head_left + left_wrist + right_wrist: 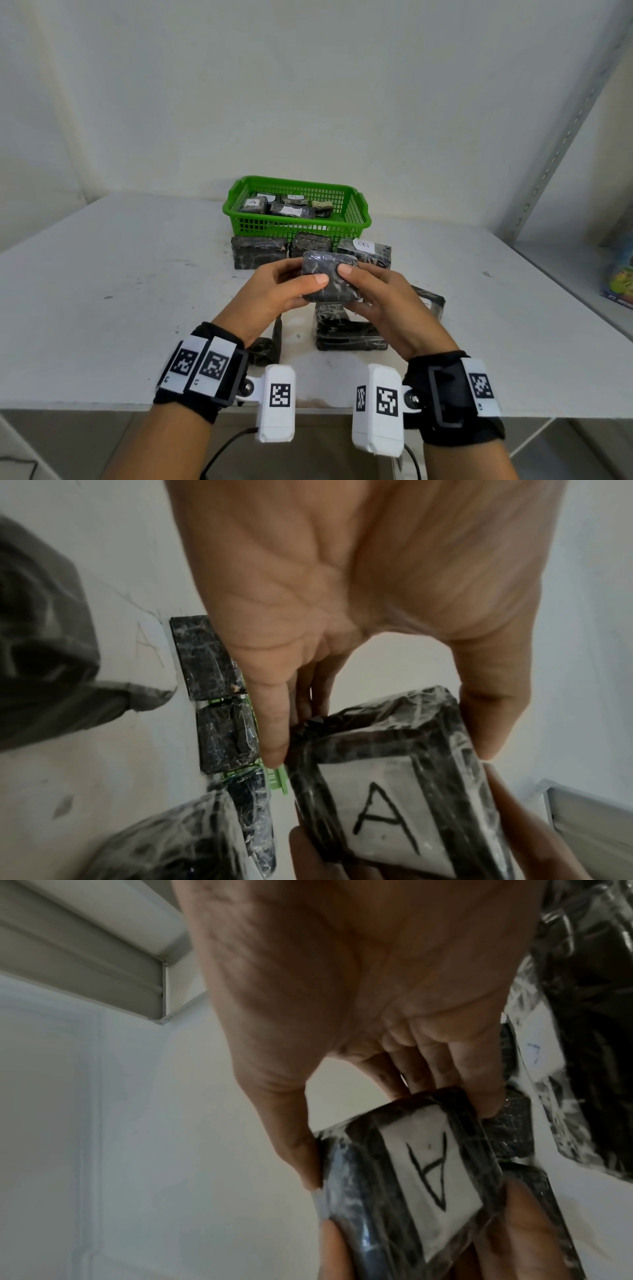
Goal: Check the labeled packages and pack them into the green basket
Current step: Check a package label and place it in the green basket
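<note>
Both hands hold one black plastic-wrapped package point(330, 279) above the table, in front of the green basket point(356, 224). My left hand point(291, 286) grips its left side, thumb on top. My right hand point(373, 291) grips its right side the same way. The package's underside carries a white label marked "A" point(387, 815), also seen in the right wrist view point(431, 1172). The basket holds several wrapped packages, some with "A" labels point(252, 202).
Three wrapped packages point(258, 250) lie in a row against the basket's front; the right one shows a "B" label point(363, 245). More packages point(349, 334) lie under my hands. A metal shelf rack point(579, 260) stands at the right. The table's front edge point(102, 406) is near.
</note>
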Demonstrator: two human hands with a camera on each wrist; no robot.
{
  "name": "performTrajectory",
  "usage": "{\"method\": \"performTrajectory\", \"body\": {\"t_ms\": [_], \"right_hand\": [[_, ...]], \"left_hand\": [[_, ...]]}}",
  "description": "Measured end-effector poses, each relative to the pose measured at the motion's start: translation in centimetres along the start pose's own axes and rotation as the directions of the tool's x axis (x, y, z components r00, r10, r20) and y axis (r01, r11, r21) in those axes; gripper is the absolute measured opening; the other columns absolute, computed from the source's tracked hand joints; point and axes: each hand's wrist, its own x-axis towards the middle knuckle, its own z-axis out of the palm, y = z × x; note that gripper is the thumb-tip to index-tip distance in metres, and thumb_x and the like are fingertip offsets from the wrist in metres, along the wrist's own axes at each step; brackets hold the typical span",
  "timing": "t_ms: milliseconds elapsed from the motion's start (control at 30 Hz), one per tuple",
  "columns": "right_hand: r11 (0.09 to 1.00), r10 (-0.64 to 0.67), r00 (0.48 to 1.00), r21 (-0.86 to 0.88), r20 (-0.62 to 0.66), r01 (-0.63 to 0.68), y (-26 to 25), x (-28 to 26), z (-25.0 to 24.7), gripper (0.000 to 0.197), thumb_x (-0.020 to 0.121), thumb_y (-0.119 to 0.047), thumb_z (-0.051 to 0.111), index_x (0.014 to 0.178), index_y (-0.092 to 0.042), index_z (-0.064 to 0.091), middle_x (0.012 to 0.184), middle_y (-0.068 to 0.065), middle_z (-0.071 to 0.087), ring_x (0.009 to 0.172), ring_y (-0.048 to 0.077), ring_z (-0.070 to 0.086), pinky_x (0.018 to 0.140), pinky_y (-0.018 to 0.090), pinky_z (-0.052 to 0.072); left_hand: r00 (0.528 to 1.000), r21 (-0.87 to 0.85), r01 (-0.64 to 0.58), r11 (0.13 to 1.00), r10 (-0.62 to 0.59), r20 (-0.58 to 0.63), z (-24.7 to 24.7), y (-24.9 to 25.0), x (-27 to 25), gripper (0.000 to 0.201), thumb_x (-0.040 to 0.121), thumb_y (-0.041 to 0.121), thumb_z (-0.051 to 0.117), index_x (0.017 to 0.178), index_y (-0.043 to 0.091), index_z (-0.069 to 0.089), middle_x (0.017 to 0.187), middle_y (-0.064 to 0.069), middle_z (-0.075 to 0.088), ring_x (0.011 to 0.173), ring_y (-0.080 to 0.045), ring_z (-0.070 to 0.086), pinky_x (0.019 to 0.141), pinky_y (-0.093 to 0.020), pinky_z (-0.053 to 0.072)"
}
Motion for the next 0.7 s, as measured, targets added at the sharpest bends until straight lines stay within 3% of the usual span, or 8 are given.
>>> {"method": "performTrajectory", "body": {"t_ms": [100,233,333,467,567,633,700], "right_hand": [[1.0,-0.011,0.999,-0.019,-0.03,0.011,0.1,0.1,-0.3,0.066,0.077,-0.037,0.086,0.129,-0.003,0.066,0.119,0.012,0.076,0.11,0.02,0.074,0.104,0.042,0.056],[0.999,0.007,1.0,-0.046,-0.018,-0.007,0.3,0.1,-0.2,0.088,0.06,-0.043,0.091,0.135,-0.008,0.062,0.127,0.006,0.073,0.118,0.019,0.071,0.106,0.041,0.055],[0.996,-0.019,1.0,-0.082,-0.018,0.017,0.3,-0.1,-0.3,0.065,0.061,-0.034,0.097,0.117,-0.021,0.068,0.116,0.0,0.078,0.117,0.017,0.071,0.109,0.043,0.052],[0.995,-0.026,0.999,-0.094,0.037,0.03,0.2,-0.3,-0.4,0.079,0.057,-0.035,0.093,0.129,-0.02,0.064,0.126,0.0,0.075,0.12,0.018,0.069,0.112,0.044,0.049],[0.997,0.044,0.997,-0.064,0.069,-0.039,-0.2,-0.7,-0.2,0.063,0.071,-0.039,0.086,0.128,-0.022,0.066,0.124,0.0,0.076,0.116,0.024,0.072,0.108,0.042,0.053],[0.995,0.084,0.994,-0.052,0.073,-0.08,-0.7,-0.9,0.1,0.042,0.086,-0.05,0.074,0.117,-0.021,0.077,0.117,0.007,0.078,0.109,0.032,0.074,0.101,0.043,0.057],[0.996,0.08,0.997,-0.04,0.015,-0.079,-0.8,-0.7,0.2,0.033,0.095,-0.041,0.069,0.111,-0.014,0.078,0.111,0.014,0.078,0.097,0.033,0.076,0.089,0.044,0.062]], "left_hand": [[0.999,-0.032,0.015,0.999,-0.013,0.035,0.2,0.0,-0.2,0.063,0.07,0.037,0.075,0.124,0.007,0.064,0.121,-0.013,0.069,0.115,-0.027,0.065,0.105,-0.046,0.048],[1.0,-0.027,-0.015,1.0,0.014,-0.011,0.2,0.2,0.0,0.06,0.067,0.037,0.076,0.117,0.005,0.068,0.116,-0.012,0.071,0.111,-0.026,0.068,0.102,-0.048,0.05],[0.999,-0.03,-0.013,0.999,0.014,0.044,0.0,0.4,-0.2,0.062,0.07,0.034,0.074,0.122,0.002,0.063,0.121,-0.014,0.069,0.114,-0.029,0.065,0.101,-0.044,0.051],[0.999,0.017,-0.032,0.999,0.032,0.04,-0.4,0.4,-0.2,0.068,0.064,0.029,0.084,0.124,0.006,0.062,0.12,-0.011,0.07,0.116,-0.028,0.064,0.102,-0.047,0.049],[0.996,0.12,-0.091,0.989,0.094,-0.014,-1.0,0.4,0.2,0.085,0.054,0.03,0.091,0.131,0.015,0.057,0.124,-0.001,0.068,0.121,-0.015,0.061,0.105,-0.044,0.048],[0.993,0.183,-0.113,0.977,0.114,0.003,-1.0,0.5,0.2,0.089,0.055,0.02,0.091,0.135,0.018,0.052,0.13,0.002,0.064,0.126,-0.01,0.056,0.105,-0.042,0.048],[0.992,0.213,-0.125,0.969,0.118,0.049,-1.0,0.5,0.1,0.092,0.059,0.006,0.091,0.139,0.022,0.048,0.135,0.003,0.059,0.132,-0.008,0.05,0.105,-0.043,0.048]]}}
